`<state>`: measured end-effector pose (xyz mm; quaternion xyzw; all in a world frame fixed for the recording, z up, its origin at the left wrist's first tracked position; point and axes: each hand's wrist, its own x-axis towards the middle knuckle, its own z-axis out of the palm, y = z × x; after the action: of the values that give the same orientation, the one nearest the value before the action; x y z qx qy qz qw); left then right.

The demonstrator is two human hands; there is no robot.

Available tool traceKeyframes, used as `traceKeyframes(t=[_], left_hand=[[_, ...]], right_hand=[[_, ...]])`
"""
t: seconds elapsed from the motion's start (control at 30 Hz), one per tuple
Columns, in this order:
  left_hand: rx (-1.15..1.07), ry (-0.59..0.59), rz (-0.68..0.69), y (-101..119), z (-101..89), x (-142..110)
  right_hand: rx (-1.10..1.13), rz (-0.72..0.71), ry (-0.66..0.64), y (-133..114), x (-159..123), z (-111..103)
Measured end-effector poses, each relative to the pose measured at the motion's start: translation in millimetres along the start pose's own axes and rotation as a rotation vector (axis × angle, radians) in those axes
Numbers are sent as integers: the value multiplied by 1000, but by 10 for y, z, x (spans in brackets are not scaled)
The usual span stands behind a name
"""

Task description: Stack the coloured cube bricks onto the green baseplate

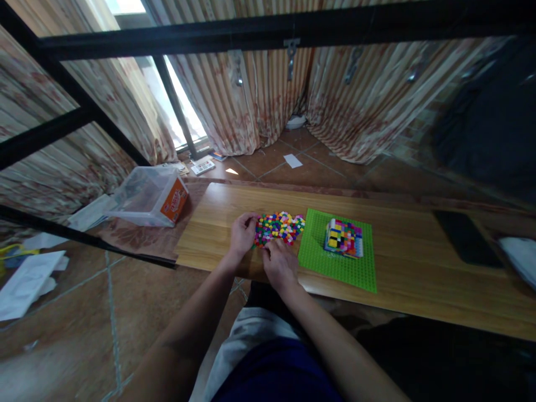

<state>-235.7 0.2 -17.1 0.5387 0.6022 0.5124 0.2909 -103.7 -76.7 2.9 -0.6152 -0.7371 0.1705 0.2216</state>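
A loose pile of small multicoloured building bricks (282,224) lies on the wooden table. At its left edge is my left hand (243,234), fingers curled and thumb close to the fingertips; whatever may be between them is too small to make out. My right hand (281,263) touches the front of the pile, its fingers bent together and partly hidden by the hand's back. Right of the pile lies a green studded baseplate (314,259). On it stands a blocky model of mixed-colour bricks (345,237), with white, yellow and black bricks on its left side.
The long wooden table (402,262) holds a dark flat panel (467,237) toward the right. Left of it, a clear plastic bin (142,195) with an orange label sits lower down. A black metal frame (188,42) crosses above, before curtains (268,100).
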Motion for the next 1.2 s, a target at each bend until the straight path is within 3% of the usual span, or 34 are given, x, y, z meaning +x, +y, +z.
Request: traceKeyframes(t=[0.2, 0.47, 0.73, 1.0, 1.2], left_hand=[[20, -6, 6, 18, -8, -5], [20, 0, 12, -25, -14, 19], [51, -5, 19, 1, -21, 37], [40, -8, 0, -8, -30, 47], [60, -14, 13, -3, -30, 44]], right_hand=[[241, 41, 69, 102, -94, -152], [670, 318, 232, 574, -446, -555], [465, 387, 502, 1152, -571, -940], [206, 276, 542, 1251, -423, -1006], [200, 285, 536, 1275, -374, -968]])
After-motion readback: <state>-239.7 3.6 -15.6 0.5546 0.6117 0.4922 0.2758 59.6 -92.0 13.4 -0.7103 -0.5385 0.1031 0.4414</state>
